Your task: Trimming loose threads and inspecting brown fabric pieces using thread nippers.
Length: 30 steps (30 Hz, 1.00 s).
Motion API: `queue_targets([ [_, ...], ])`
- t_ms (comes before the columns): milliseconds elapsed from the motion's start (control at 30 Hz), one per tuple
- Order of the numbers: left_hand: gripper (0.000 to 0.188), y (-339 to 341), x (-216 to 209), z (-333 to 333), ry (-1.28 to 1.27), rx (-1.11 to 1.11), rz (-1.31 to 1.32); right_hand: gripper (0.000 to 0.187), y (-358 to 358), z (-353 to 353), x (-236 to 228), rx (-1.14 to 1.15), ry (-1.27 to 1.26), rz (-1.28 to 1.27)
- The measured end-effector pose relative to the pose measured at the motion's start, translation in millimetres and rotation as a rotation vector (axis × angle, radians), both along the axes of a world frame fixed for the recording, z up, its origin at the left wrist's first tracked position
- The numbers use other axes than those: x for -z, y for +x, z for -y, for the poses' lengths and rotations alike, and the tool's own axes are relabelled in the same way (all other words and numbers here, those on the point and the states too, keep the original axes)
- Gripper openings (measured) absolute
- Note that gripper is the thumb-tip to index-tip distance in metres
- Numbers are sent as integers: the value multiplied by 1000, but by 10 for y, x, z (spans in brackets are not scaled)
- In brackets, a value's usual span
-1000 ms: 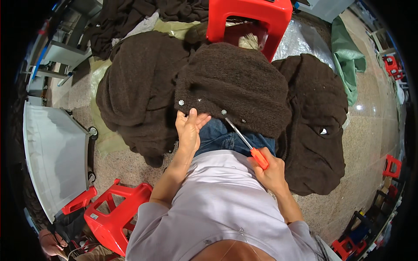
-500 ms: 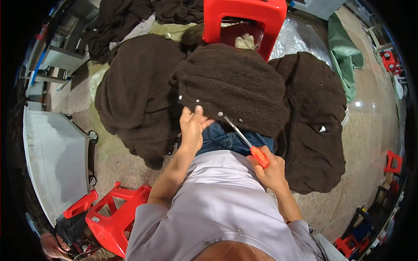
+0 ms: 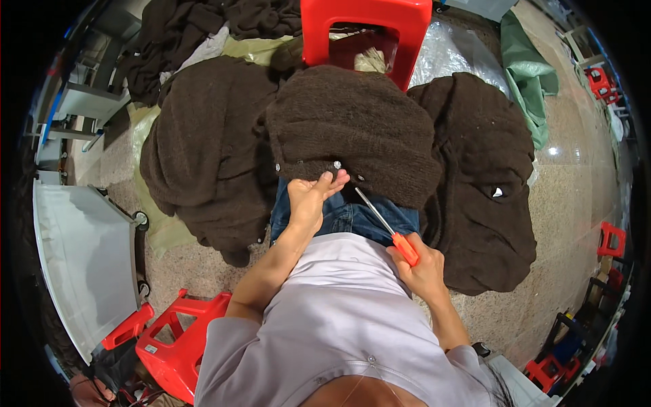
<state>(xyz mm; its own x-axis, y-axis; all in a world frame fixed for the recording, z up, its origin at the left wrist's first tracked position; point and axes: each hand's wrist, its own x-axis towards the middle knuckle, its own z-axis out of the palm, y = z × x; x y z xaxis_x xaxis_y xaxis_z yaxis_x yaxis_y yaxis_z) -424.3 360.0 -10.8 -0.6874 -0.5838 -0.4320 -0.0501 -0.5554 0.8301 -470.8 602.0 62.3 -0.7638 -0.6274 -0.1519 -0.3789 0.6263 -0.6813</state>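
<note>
- Centre stage, the brown knit garment (image 3: 349,119) lies bunched across the person's lap, its lower edge draped over the blue jeans (image 3: 383,211).
- Up at that edge comes the left hand (image 3: 310,203), thumb and fingers close together, touching the knit just under a shiny button (image 3: 337,165) — whether they pinch the cloth, one cannot tell.
- Over to the right hand (image 3: 424,268), and it's a firm grip: fingers wrapped round the orange handle of a slim tool (image 3: 405,248).
- The tool's metal shaft slants up and leftward, its tip just below a second button (image 3: 360,178) — contact is too close to call.
- Out on the garment's left corner, another small button (image 3: 277,167) catches the light.
- Flanking the lap, a brown bundle on the left (image 3: 203,136) and a brown bundle on the right (image 3: 481,237), the latter showing a small white patch.
- Beyond the garment stands a red stool (image 3: 413,41), with clear plastic sheeting (image 3: 454,57) beside it and a green sheet (image 3: 525,68) farther right.
</note>
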Motion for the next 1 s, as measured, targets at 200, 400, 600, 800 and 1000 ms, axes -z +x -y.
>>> queue_targets([
  [200,31,-6,-22,-68,40,110,97,23,-19,-48,5,112,-83,-13],
  [400,28,-197,91,-154,-99,288,230,23,32,-214,-23,177,-73,-2],
  [600,12,-194,79,-170,137,77,-75,23,68,-327,-9,96,90,8],
  [800,38,139,-276,-49,-923,1086,-281,21,17,-156,-15,191,-117,-21],
  [1000,34,341,-279,1003,-159,685,298,8,-214,-130,134,351,-304,-45],
])
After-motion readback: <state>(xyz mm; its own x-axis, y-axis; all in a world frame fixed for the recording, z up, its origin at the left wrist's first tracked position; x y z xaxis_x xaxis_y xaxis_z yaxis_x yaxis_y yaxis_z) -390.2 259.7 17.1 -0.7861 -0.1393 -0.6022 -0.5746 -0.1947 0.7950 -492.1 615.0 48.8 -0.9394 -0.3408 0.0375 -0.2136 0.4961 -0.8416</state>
